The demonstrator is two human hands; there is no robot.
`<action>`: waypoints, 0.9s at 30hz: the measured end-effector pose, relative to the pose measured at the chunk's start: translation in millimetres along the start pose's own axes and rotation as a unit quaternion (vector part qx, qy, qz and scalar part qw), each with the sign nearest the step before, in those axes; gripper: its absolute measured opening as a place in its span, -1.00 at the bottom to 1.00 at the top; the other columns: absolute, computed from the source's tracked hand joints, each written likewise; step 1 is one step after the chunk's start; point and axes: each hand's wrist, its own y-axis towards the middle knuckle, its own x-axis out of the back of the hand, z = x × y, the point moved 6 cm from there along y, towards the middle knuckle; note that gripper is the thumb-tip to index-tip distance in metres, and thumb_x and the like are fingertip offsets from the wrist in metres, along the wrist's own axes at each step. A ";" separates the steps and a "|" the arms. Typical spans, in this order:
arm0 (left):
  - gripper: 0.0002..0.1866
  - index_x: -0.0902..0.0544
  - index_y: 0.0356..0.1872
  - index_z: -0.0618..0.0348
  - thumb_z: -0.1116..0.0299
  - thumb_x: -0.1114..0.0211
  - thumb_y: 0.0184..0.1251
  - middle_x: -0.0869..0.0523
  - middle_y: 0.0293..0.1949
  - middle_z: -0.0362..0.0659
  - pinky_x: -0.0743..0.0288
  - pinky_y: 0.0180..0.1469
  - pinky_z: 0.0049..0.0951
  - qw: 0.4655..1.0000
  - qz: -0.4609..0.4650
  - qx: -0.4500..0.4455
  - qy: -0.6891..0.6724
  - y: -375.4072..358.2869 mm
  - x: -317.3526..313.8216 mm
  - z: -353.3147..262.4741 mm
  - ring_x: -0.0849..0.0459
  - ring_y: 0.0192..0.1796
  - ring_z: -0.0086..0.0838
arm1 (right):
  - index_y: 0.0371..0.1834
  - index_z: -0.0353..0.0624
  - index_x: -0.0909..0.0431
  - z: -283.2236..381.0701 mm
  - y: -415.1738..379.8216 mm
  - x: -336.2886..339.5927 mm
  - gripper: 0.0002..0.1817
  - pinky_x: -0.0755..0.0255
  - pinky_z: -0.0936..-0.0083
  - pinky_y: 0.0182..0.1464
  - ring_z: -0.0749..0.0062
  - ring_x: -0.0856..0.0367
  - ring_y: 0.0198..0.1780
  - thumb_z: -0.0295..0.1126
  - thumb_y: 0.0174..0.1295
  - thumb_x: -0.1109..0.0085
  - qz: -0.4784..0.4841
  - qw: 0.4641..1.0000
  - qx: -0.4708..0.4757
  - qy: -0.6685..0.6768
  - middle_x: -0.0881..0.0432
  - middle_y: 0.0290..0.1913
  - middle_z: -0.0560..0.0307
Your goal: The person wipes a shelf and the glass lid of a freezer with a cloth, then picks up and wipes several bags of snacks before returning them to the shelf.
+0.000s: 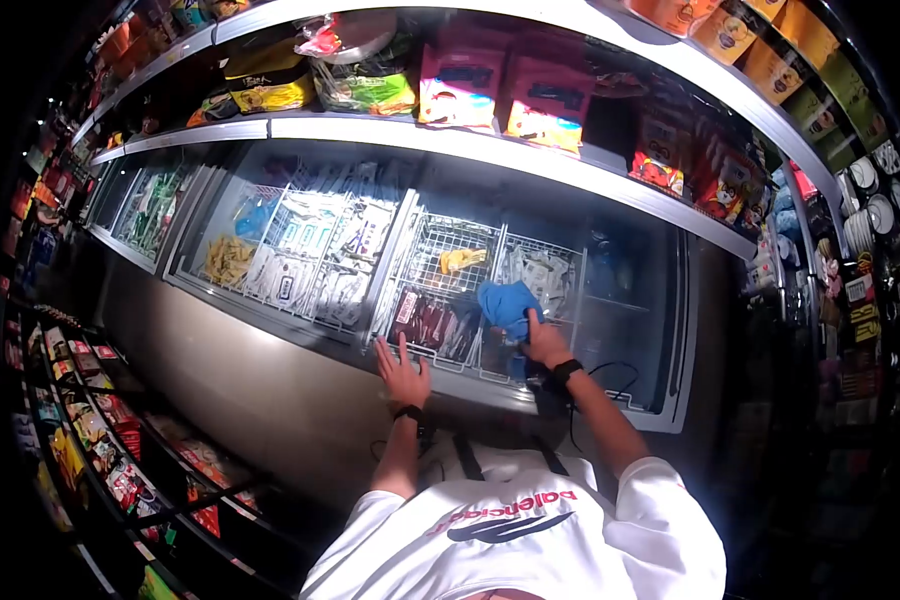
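I have the blue cloth (508,308) over the right-hand part of the chest freezer (220,335), bunched up and loose at its far side. The right hand (547,342) has hold of its near edge, fingers mostly closed and the index finger reaching forward along it; the fingertips under the fabric are hidden from me. I judge the step in hand to be working the cloth across this spot, though I can't tell whether it bears on glass or hangs above open baskets. As I read it, the next move calls for a flat, even hand and a secure pinch, clear of the wire edges.

The left hand (405,378) is open, fingers spread, at the freezer's front edge, with nothing that I can see in it.

Around the cloth I see dark red packets (430,325) on its left, a yellow packet (462,261) in the wire basket beyond, and pale packets (545,272) just behind it. Farther out, pink bags (460,85) stand on the shelf (370,132) above, and a snack rack (110,440) runs along the lower left.
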 end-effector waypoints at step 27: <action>-0.48 -0.57 0.17 0.20 0.26 -0.42 0.18 -0.48 0.21 0.10 -0.21 0.42 0.03 0.965 0.146 -0.212 -0.058 86.4 21.5 80.6 -0.36 0.37 0.05 | 0.23 -0.13 -0.58 121.0 -451.9 81.2 -0.59 -0.61 0.49 -0.03 0.51 -0.63 0.04 -0.14 0.46 -0.26 -0.377 0.686 -0.406 0.472 -0.63 -0.01 0.22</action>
